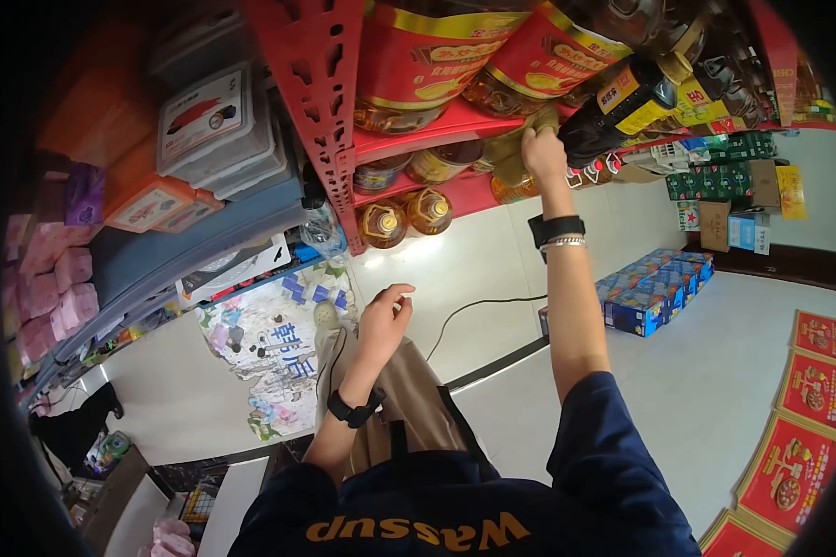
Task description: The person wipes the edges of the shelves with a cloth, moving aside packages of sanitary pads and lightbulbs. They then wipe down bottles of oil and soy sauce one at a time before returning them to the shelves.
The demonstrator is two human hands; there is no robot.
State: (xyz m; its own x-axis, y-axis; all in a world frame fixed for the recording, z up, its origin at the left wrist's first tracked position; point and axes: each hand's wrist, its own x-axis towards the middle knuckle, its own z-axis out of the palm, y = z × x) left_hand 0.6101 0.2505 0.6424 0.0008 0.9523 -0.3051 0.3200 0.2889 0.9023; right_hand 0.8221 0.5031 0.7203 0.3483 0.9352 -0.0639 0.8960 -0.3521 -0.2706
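Note:
My right hand (543, 156) reaches out to the edge of a red shelf (399, 141) with its fingers closed on an olive-brown cloth (509, 160). The cloth lies against the shelf edge and partly hides what is behind it. Above it stand big oil bottles with red labels (553, 56), and a dark bottle with a yellow label (622, 104) is just right of the hand. My left hand (384, 325) hangs in front of my legs, fingers loosely bent and apart, holding nothing. Two oil bottles with yellow caps (407, 218) are on the lower level.
A perforated red shelf post (320, 111) rises at the left. Beyond it, a blue shelf (204, 232) carries clear plastic boxes (218, 125) and pink packs (60, 292). Blue cartons (655, 290) sit on the floor, red boxes (794, 455) at the far right. A black cable (474, 304) crosses the floor.

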